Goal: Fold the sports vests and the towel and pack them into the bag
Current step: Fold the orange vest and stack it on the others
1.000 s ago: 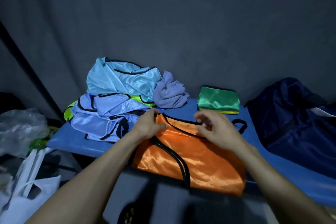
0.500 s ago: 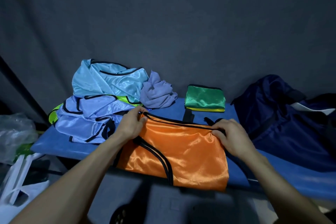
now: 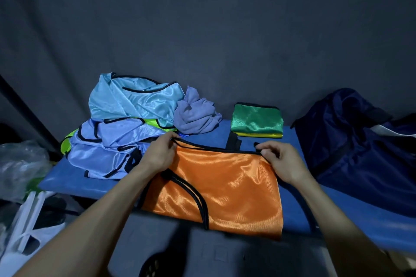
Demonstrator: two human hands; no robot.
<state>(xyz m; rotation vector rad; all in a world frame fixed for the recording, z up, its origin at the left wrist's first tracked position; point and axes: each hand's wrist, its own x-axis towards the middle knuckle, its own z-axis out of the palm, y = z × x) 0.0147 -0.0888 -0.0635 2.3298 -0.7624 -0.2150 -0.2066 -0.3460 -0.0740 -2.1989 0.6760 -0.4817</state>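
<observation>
Orange satin lies flat between my hands in the head view: the orange vest [image 3: 216,189] has its far black-bound edge pinched at one corner by my left hand [image 3: 158,155] and at the other by my right hand [image 3: 284,163], fingers curled round the trim. Beyond my left hand sit the unfolded blue vests [image 3: 126,126] and the towel [image 3: 195,117]; beyond my right, the folded green vest [image 3: 256,119], with the bag [image 3: 351,141] to its outside. Slippery cloth overhanging the table [image 3: 292,213] edge could, I judge, slide off or fold crooked if my pinches pull unevenly.
</observation>
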